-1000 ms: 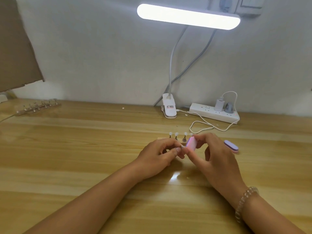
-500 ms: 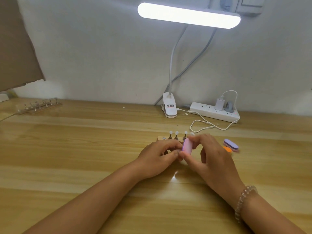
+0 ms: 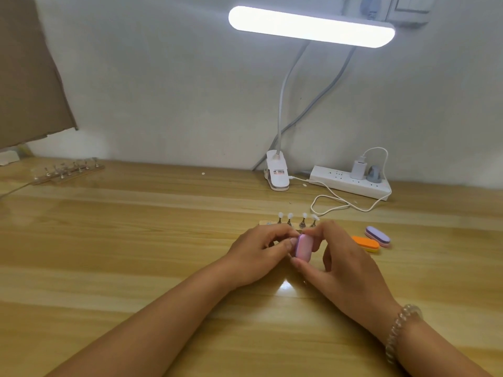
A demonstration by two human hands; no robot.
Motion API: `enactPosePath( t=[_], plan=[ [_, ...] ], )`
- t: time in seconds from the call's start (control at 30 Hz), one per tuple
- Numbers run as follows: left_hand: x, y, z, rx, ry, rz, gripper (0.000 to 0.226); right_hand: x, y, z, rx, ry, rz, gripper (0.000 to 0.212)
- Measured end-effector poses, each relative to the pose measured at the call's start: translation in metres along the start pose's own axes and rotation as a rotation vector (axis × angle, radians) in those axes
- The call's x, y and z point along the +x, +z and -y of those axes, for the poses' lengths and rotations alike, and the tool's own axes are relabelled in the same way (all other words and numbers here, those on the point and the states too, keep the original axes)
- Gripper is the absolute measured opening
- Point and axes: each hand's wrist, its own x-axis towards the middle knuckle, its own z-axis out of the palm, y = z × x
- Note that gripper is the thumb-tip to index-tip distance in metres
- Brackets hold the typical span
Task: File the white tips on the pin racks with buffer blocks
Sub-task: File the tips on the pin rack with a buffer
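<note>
clip lamp (image 3: pixel 310 27) lit, at wall | power strip (image 3: pixel 351 183) beside it, charger (image 3: pixel 358 168) plugged | cardboard (image 3: pixel 30 77) far left

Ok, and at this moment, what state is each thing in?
Lamp, on.
Charger, plugged into power strip.
Pink buffer block, gripped by right hand.
Left hand, fingers curled against that block; what they pinch is hidden.
Near pin rack, flat on table, four white tips upright.
Orange buffer block and purple buffer block, lying untouched.

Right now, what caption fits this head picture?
Right hand holds a pink buffer beside the left hand, near the rack.
</note>
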Motion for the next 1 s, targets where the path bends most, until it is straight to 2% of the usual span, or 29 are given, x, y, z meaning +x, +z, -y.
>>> enactPosePath(
  t=[0.1, 0.2, 0.3, 0.37, 0.47, 0.53, 0.63, 0.7, 0.8, 0.87, 0.93, 1.0],
  plan=[
    [0.0, 0.001, 0.003, 0.037, 0.005, 0.021, 0.017, 0.005, -0.001, -0.005, 0.108, 0.11, -0.139, 0.032],
    [0.0, 0.001, 0.002, 0.016, 0.005, 0.012, 0.017, 0.006, -0.005, -0.01, 0.21, 0.185, -0.224, 0.033],
    [0.001, 0.001, 0.0, -0.011, 0.017, -0.014, 0.016, 0.002, -0.003, 0.0, 0.143, 0.083, -0.125, 0.038],
    [0.001, 0.001, 0.001, 0.002, 0.018, -0.014, 0.015, 0.003, -0.001, 0.002, 0.094, 0.078, -0.059, 0.034],
    [0.001, 0.001, 0.002, 0.002, 0.02, 0.001, 0.016, 0.007, -0.005, -0.009, 0.188, 0.192, -0.141, 0.027],
    [0.001, 0.003, 0.003, -0.003, 0.021, -0.005, 0.016, 0.005, -0.007, -0.009, 0.204, 0.173, -0.175, 0.033],
    [0.001, 0.003, 0.004, 0.016, 0.014, -0.013, 0.02, 0.001, -0.001, 0.003, 0.08, 0.036, -0.056, 0.038],
    [0.001, 0.003, 0.005, 0.027, 0.007, -0.01, 0.021, 0.003, 0.0, 0.001, 0.069, 0.083, -0.036, 0.034],
    [0.0, 0.002, 0.004, 0.0, 0.031, -0.016, 0.015, 0.007, -0.005, -0.009, 0.189, 0.198, -0.095, 0.026],
    [0.0, 0.002, 0.003, -0.024, 0.041, -0.036, 0.017, 0.005, -0.006, -0.007, 0.189, 0.159, -0.12, 0.032],
    [0.0, 0.002, 0.004, -0.017, 0.035, -0.047, 0.017, 0.002, -0.002, 0.0, 0.1, 0.069, -0.059, 0.036],
    [0.001, 0.002, 0.004, 0.001, 0.029, -0.048, 0.018, 0.001, 0.0, 0.001, 0.049, 0.073, -0.016, 0.035]
  ],
)
